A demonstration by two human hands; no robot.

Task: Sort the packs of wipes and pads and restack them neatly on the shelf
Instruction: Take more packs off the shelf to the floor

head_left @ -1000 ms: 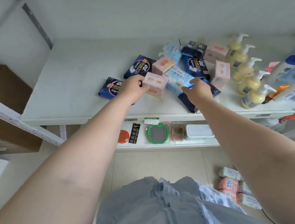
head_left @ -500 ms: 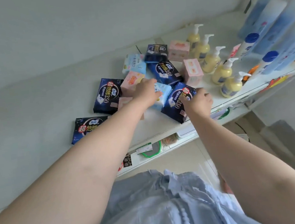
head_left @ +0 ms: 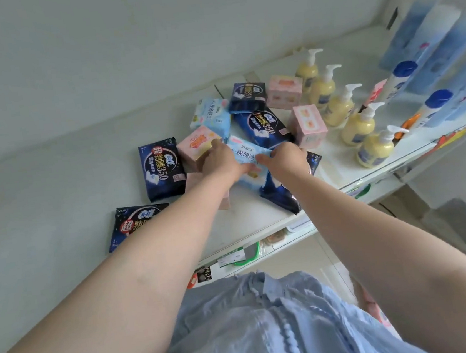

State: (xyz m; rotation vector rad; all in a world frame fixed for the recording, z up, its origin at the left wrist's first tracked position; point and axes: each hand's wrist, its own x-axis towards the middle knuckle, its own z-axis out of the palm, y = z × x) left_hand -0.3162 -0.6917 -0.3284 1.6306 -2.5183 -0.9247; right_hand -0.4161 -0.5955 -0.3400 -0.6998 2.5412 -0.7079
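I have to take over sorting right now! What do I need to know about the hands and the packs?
Hands: left hand and right hand both grip the light blue pack in the middle of the pile.
Packs: all on the white shelf. Two dark blue packs lie apart on the left; others sit mixed with pink packs and another light blue pack, beside the yellow pump bottles.
Done: no neat stacks yet.
Left: group packs by colour, then stack each group.

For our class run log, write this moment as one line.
left hand: holds light blue soft pack | right hand: holds same pack | place: white shelf
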